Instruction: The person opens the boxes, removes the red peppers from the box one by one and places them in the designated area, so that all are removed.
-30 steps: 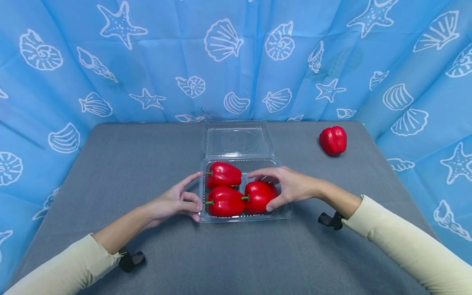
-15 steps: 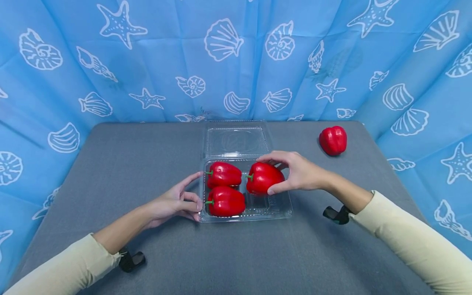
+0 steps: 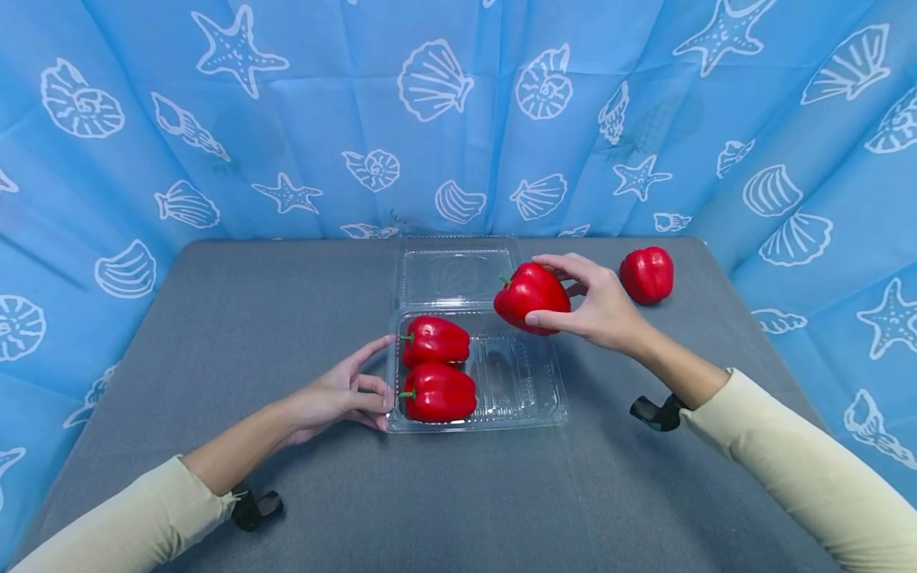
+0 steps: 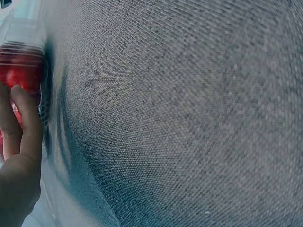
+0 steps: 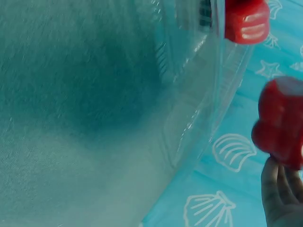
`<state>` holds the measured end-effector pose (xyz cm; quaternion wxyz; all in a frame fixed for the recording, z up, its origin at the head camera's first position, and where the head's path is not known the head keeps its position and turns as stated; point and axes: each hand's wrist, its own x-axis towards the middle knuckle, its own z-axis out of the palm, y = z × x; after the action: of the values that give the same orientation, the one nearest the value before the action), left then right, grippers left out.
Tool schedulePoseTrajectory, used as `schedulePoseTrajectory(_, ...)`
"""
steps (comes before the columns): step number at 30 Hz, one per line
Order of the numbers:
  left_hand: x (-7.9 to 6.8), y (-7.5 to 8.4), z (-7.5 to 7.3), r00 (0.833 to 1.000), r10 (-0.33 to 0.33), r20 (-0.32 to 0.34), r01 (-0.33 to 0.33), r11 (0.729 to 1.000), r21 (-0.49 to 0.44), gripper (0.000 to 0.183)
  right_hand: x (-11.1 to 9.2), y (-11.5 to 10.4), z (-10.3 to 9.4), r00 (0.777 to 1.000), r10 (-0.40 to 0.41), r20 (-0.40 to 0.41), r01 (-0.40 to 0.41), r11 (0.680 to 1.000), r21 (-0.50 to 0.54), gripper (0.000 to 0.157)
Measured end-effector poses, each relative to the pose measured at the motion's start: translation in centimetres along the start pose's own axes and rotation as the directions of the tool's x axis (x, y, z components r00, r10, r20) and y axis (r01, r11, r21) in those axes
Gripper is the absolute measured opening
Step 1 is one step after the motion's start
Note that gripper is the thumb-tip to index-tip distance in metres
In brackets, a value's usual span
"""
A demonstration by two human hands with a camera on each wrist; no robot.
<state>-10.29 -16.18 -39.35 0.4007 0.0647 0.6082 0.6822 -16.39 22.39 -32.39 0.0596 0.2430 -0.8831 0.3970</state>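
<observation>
My right hand (image 3: 598, 306) grips a red bell pepper (image 3: 530, 297) with a green stem, thumb in front and fingers behind. This bell pepper is raised over the back right of a clear plastic container (image 3: 523, 402) and overlaps its open lid (image 3: 444, 276). Two more red bell peppers lie in the container's left half, a rear one (image 3: 437, 340) and a front one (image 3: 440, 392), stems to the left. My left hand (image 3: 333, 398) holds the container's left rim, index finger stretched along it. In the right wrist view the held bell pepper (image 5: 281, 123) shows at the right edge.
Another red bell pepper (image 3: 647, 275) sits on the grey cloth-covered table (image 3: 458, 501) at the back right. A blue curtain (image 3: 322, 119) with shells and starfish hangs behind the table. Black wrist mounts hang under both forearms.
My right hand has lifted the bell pepper from the container's front right, moving it up and back toward the lid. The left hand and the other bell peppers stay in place.
</observation>
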Motion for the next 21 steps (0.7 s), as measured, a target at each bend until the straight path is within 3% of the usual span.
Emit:
schedulePoseTrajectory(4,-0.1,0.0,0.0,1.000,-0.001,0.000,0.001,1.000,0.005,0.089,0.2,0.7,-0.4,0.992,0.051,-0.118,-0.056,0.998,-0.039,0.077)
schedulePoseTrajectory(10,0.0,0.0,0.0,1.000,0.005,0.008,-0.005,1.000,0.007,0.089,0.7,2.2,-1.1,0.956,0.111,-0.272,-0.134,0.989,-0.066,0.073)
schedulePoseTrajectory(21,-0.1,0.1,0.0,1.000,0.003,0.003,-0.003,1.000,0.015,0.087,0.9,5.6,-2.0,0.881,0.271,-0.388,-0.311,0.949,-0.044,0.075)
